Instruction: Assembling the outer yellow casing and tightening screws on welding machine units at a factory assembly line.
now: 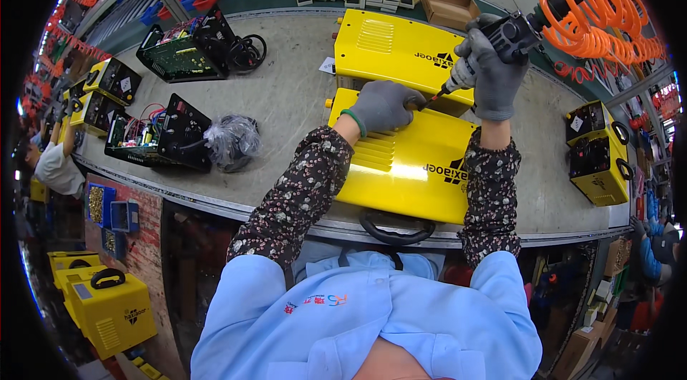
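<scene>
My right hand (494, 83), in a grey glove, is wrapped round a black pneumatic screwdriver (515, 38). The tool slants down to the left, and its bit reaches the far edge of the nearer yellow machine case (408, 172). Beside the bit tip, my gloved left hand (379, 106) rests on that edge with thumb and fingers pinched together; whatever they hold is hidden. This case lies on its side with its black handle (397, 231) toward me. A second yellow case (393, 51) lies just beyond it.
An orange coiled hose (597, 18) hangs from the screwdriver at upper right. Two open machines with exposed circuit boards (179, 51) stand left on the workbench (293, 51). Finished yellow machines (601, 172) stand at the right edge. A cardboard box (447, 8) sits at the back. Another person (61, 165) works far left.
</scene>
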Tool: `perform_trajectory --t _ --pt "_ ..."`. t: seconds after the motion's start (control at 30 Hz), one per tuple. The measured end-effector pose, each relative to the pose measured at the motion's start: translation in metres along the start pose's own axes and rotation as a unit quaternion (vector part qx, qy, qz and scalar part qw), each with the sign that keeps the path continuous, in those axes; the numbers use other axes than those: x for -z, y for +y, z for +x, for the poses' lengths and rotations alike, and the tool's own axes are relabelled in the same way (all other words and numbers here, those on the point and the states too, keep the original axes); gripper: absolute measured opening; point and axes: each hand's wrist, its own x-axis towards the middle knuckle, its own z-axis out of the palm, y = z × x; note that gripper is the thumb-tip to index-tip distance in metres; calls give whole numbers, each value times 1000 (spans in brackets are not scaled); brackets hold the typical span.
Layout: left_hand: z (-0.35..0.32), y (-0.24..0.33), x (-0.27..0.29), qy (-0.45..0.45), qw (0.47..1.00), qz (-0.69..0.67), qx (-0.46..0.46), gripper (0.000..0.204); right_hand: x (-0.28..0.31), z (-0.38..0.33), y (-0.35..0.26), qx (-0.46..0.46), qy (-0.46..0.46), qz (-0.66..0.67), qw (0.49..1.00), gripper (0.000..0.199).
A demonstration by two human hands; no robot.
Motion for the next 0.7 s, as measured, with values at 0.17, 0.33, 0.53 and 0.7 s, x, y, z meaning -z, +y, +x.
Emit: perform_trajectory --t 0.17,0.33,0.53,0.7 --pt "0 -3 -4 24 1000 12 -14 29 5 4 -9 -99 -130 44 985 21" --pt "1 -1 -5 12 1000 17 -1 30 -11 3 -11 -155 -194 63 967 24" --pt "3 -4 -5 25 1000 -9 -12 28 -15 0 0 -59 -107 -14 992 21" --pt "5 -1 -5 20 1000 -15 -4 25 -19 -2 -6 -39 -91 -2 995 21"
